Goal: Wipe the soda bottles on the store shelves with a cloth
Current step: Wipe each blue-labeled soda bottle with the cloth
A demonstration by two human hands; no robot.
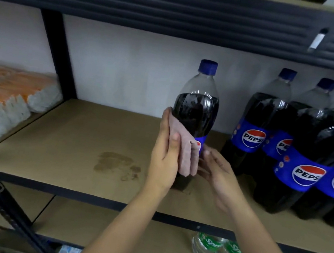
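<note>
**Wiping the lone bottle: steady it low, sweep all the way round**

A single Pepsi bottle [196, 109] stands upright on the shelf [74, 135], well apart from the group of other Pepsi bottles [288, 143] at the right. A pinkish cloth [186, 148] is pressed against its left flank by the left hand [165, 154], the cloth being pinned between thumb and straightened fingers and draped over the label. The right hand [217, 172] is held loosely open at the bottle's lower right side, its fingertips just at the label; whether real contact is made cannot be told, and nothing is gripped by it.

The step is judged to be the wiping of this one bottle. It would be done best if the bottle were braced low by the right hand, so that it is not tipped by sideways pressure from the cloth. The cloth should be carried from the shoulder down past the label, and the bottle turned so that the hidden back face is reached too. The neck and blue cap [208, 66] appear untouched and should be covered as well. A dark stain [114, 161] lies on the shelf just to the left; the cloth is better kept off it.
</note>
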